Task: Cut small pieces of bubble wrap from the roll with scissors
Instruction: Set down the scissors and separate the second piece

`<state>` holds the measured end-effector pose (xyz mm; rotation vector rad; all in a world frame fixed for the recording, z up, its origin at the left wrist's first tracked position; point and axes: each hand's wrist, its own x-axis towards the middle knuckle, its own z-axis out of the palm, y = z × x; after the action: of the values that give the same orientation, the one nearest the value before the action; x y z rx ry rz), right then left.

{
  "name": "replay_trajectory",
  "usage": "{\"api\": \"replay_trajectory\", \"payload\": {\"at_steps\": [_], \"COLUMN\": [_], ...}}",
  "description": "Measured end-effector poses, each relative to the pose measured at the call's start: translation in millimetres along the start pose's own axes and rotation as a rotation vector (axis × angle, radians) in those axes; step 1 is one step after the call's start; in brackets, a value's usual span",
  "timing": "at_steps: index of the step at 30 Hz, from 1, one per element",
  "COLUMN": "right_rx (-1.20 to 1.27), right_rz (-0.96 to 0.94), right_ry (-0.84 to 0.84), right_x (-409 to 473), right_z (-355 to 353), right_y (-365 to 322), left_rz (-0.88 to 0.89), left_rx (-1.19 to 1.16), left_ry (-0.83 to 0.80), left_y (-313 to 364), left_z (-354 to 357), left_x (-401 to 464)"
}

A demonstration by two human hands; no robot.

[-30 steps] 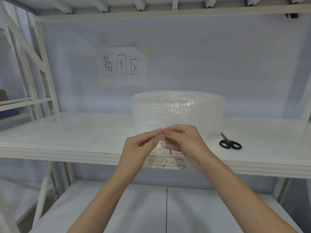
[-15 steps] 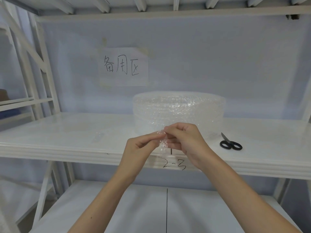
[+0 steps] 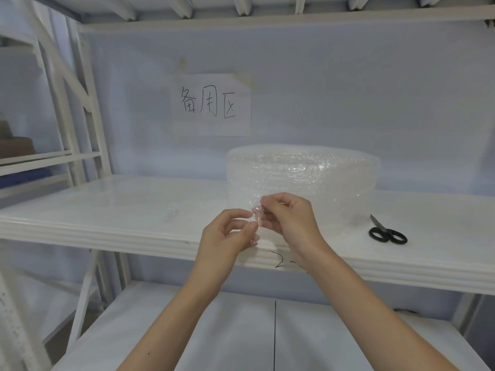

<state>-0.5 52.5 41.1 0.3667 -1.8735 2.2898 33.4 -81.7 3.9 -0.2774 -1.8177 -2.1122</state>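
Observation:
A wide clear bubble wrap roll stands on the white shelf against the back wall. In front of it, my left hand and my right hand pinch a small piece of bubble wrap between their fingertips, just above the shelf's front edge. Black-handled scissors lie on the shelf to the right of the roll, apart from both hands. Another small clear piece lies on the shelf to the left.
A paper sign with handwriting is taped to the wall above the roll. A lower shelf lies beneath my arms. White rack uprights stand at the left. "2-3" is written on the shelf's front edge.
Both hands have risen slightly and shifted their fingers on the small piece. The roll and the scissors have stayed in place.

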Motion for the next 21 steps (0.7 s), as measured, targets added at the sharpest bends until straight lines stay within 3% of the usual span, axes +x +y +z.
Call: {"api": "replay_trajectory", "payload": {"at_steps": [5, 11, 21], "right_rx": [-0.04, -0.237, -0.238], "right_rz": [0.047, -0.027, 0.046], "right_ry": [-0.082, -0.155, -0.169], "right_x": [5, 21, 65], "right_z": [20, 43, 96], "right_y": [7, 19, 48], "left_rz": [-0.041, -0.072, -0.097], "left_rx": [0.013, 0.041, 0.017], "left_ry": [0.069, 0.116, 0.247], "left_y": [-1, -5, -11], "left_z": [-26, -56, -103], "left_x": [9, 17, 33]}}
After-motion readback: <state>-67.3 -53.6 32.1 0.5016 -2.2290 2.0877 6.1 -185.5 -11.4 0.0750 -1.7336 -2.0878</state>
